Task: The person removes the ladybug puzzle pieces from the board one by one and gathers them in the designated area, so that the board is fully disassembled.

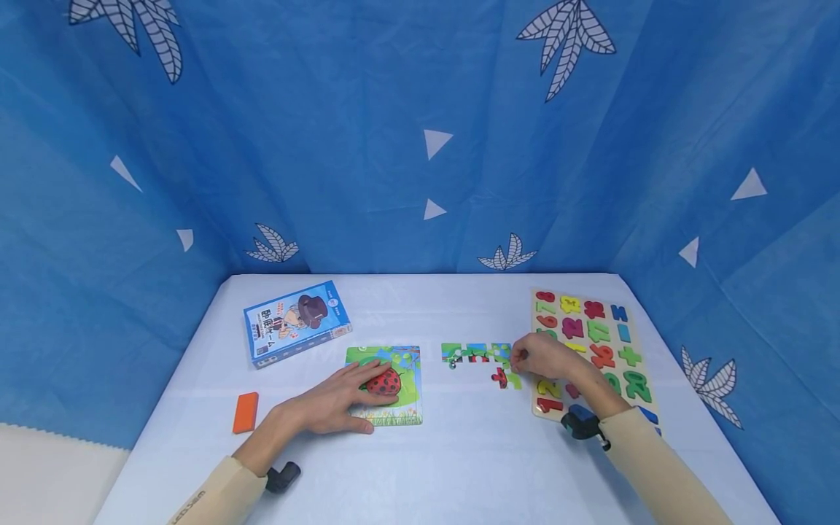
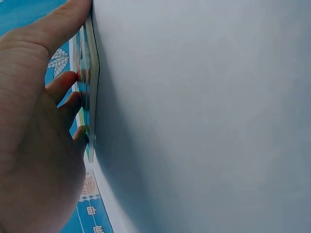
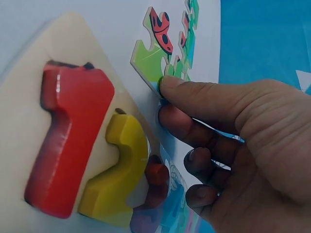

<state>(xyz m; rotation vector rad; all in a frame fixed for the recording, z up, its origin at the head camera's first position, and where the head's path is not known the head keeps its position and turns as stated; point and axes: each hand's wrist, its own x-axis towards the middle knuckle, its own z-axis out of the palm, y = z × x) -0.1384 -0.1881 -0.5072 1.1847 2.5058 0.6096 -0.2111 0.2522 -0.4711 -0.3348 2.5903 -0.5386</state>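
Observation:
Spread over a square ladybug puzzle board [image 1: 408,408] is my left hand [image 1: 344,401], fingers extended across the picture. In the left wrist view the board's edge [image 2: 92,97] shows beside the fingers of that hand [image 2: 39,126]. To the right lies a partly joined group of jigsaw pieces [image 1: 475,352], green and blue with red ladybug parts. At its right end my right hand [image 1: 545,356] pinches a jigsaw piece at the edge between thumb and index finger; the fingertips hide much of it. The right wrist view shows this hand [image 3: 233,131] beside the joined pieces [image 3: 150,58].
A wooden number board [image 3: 73,39] with raised coloured numerals lies under and beyond the right forearm. At the back left is a blue game box [image 1: 295,321]. An orange block [image 1: 246,413] lies left of the left wrist. Blue curtains [image 1: 367,146] surround the white table [image 1: 420,474].

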